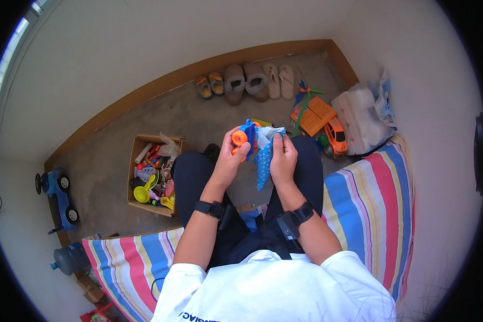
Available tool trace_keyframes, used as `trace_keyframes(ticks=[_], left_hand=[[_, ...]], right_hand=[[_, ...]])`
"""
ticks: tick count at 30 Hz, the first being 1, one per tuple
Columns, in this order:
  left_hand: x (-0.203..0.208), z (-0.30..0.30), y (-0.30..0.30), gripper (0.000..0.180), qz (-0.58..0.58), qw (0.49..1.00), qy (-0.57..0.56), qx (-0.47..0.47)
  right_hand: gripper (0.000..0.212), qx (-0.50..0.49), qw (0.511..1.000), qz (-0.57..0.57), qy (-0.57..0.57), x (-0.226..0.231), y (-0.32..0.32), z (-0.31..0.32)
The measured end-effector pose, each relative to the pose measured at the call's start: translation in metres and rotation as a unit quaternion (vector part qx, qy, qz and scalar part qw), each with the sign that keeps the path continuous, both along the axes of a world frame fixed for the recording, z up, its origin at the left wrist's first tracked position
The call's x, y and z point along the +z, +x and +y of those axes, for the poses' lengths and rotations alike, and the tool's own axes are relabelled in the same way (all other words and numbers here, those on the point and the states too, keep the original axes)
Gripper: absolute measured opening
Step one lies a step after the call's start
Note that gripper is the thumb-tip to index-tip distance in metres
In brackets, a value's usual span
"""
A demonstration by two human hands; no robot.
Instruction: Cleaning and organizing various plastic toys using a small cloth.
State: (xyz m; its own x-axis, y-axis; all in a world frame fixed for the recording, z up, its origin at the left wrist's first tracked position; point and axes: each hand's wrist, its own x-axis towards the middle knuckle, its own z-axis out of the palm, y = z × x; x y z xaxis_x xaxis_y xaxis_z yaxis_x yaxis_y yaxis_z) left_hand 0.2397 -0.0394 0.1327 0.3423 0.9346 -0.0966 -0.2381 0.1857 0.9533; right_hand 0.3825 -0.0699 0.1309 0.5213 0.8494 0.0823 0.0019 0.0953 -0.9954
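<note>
Orange-and-blue plastic toy [244, 138] held over the lap, between the knees, above the floor [107, 155]. Left hand [229, 155] grips its orange wheel side, fingers curled round it. Right hand [282, 156] pinches a blue spotted cloth [264, 161] against the toy; the cloth hangs down between both hands. Step judged: wiping the toy. Next move likely calls for turning the toy to expose an unwiped face. Cardboard box of toys [151, 174] stands by the left knee.

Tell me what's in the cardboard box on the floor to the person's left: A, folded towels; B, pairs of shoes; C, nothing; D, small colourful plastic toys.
D: the cardboard box is filled with small plastic toys in yellow, red and other colours, while the shoes stand along the wall.
</note>
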Motion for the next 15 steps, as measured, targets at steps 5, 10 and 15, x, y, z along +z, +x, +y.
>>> trace_keyframes(ticks=[5, 10, 15], left_hand=[[0.0, 0.001, -0.001, 0.053, -0.107, 0.989, -0.104, -0.025], [-0.01, 0.0, -0.003, 0.053, -0.058, 0.994, -0.086, -0.017], [0.003, -0.003, 0.0, 0.058, -0.069, 0.993, -0.091, -0.004]], right_hand=[[0.023, 0.009, 1.0, -0.004, -0.018, 0.004, -0.001, 0.0], [0.018, -0.042, 0.997, 0.057, 0.028, -0.002, -0.003, 0.001], [0.018, -0.097, 0.994, -0.002, 0.052, 0.001, -0.003, 0.0]])
